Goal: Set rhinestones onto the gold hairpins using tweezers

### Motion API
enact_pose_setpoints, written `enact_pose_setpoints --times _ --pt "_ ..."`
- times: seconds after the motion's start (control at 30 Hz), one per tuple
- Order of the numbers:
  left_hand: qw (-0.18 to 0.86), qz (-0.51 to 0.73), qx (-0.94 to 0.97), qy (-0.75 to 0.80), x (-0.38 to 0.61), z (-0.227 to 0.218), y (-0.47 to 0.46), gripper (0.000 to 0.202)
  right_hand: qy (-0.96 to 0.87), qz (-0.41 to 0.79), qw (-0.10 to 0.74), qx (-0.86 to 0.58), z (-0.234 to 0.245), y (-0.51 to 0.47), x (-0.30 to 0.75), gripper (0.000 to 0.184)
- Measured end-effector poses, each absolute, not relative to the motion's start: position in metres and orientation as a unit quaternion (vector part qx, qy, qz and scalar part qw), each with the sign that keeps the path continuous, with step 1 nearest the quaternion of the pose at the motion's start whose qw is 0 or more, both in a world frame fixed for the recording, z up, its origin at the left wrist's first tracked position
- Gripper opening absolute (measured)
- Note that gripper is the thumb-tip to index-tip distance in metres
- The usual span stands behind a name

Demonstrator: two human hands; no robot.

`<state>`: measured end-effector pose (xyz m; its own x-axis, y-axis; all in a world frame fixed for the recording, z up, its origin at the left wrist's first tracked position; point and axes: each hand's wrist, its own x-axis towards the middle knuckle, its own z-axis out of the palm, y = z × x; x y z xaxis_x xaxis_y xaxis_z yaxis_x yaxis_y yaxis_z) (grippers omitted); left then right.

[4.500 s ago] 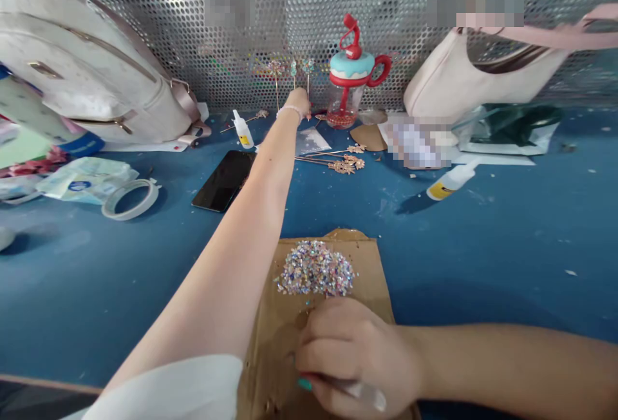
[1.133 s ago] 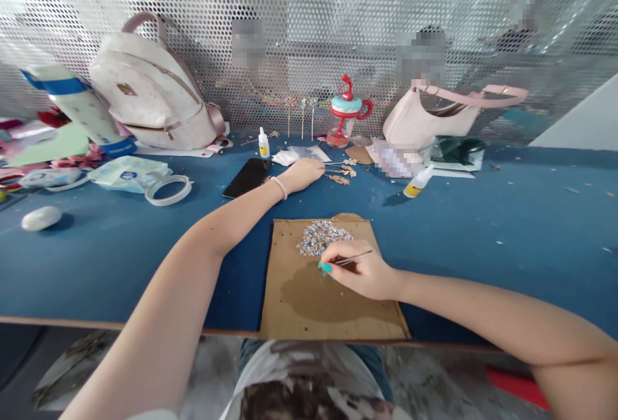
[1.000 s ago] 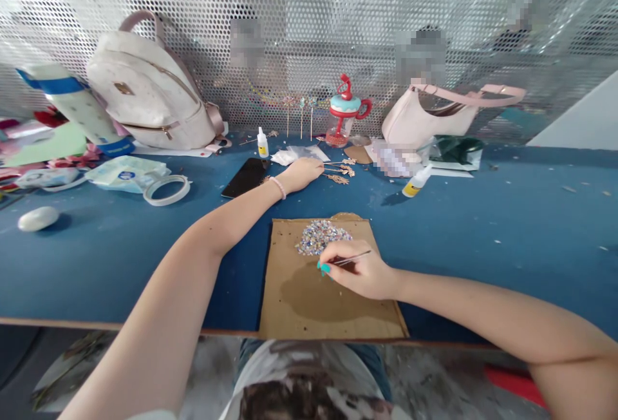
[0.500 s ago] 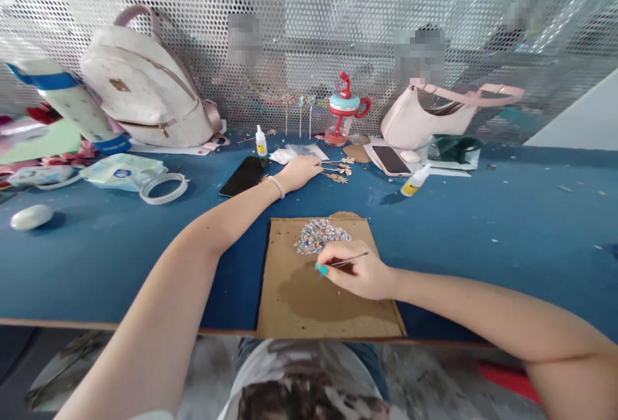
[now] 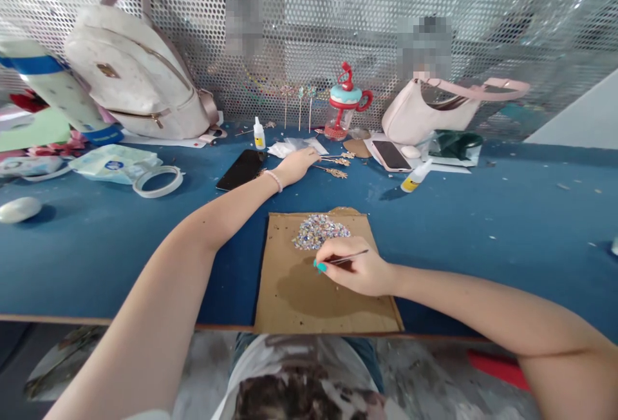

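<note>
My left hand (image 5: 298, 167), a beaded bracelet on its wrist, reaches across the table with fingers bent down at the stem ends of several gold-coloured hair sticks (image 5: 337, 172) with ornamental heads. The fingers look closed around one stem, though the hand partly hides the grip. In my right hand (image 5: 355, 268) a thin dark metal tool (image 5: 355, 256) is pinched like a pen; its working tip is hidden by the fingers. This hand hovers over a cardboard sheet (image 5: 284, 307), just below a heap of small glittering rhinestones (image 5: 318, 230).
A black phone (image 5: 242, 170), glue bottle (image 5: 259, 134), second glue bottle (image 5: 415, 178) and tape roll (image 5: 158, 181) lie around. Along the metal mesh stand a backpack (image 5: 138, 78), red-handled cup (image 5: 340, 111), pink handbag (image 5: 427, 114) and upright decorated sticks (image 5: 300, 111). Another phone (image 5: 391, 156) lies right.
The view has shifted slightly, so things on the table sit a little higher. My left hand has moved slightly over the stem ends; my right hand keeps its pinch on the tool.
</note>
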<state>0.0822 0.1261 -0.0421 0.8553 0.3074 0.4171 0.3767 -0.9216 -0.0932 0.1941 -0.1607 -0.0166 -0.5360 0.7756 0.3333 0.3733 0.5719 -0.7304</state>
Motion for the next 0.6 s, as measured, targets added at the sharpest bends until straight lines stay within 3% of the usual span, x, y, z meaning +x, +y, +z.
enact_pose_setpoints --times 0.6 --pt "0.114 -0.159 -0.963 -0.187 0.0874 -0.0424 0.1296 0.032 -0.826 0.293 0.339 -0.341 -0.0139 -0.1610 0.1928 0.025"
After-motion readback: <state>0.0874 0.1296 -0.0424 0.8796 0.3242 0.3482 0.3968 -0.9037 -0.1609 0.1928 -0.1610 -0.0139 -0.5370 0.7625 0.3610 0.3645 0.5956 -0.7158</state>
